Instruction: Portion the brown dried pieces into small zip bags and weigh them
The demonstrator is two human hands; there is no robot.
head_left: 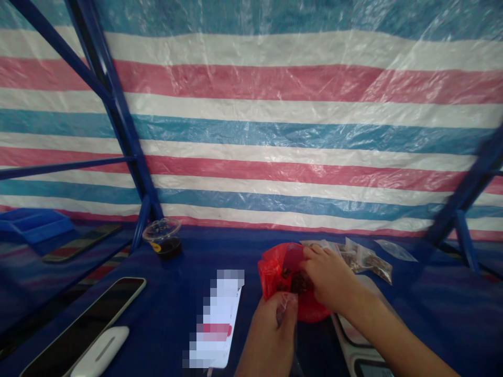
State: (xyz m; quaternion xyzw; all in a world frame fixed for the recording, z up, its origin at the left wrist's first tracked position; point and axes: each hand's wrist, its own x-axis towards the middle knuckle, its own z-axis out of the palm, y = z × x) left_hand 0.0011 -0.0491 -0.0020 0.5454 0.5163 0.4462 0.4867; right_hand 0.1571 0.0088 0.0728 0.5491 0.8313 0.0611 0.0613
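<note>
Two hands meet at the open red bag (269,268), positioned on the table (168,303) left of the scale (356,333). Left hand (277,319): gripping a clear bag (290,299). Right hand (326,272): over the red bag's right side; grip cannot be determined. Dark pieces (299,284) lie inside.

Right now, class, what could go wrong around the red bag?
Dark pieces might spill if the right hand tugs the soft red bag. The clear plastic in the left hand looks flimsy and could crumple or slip. The right forearm crosses above the scale and may bump it.
</note>
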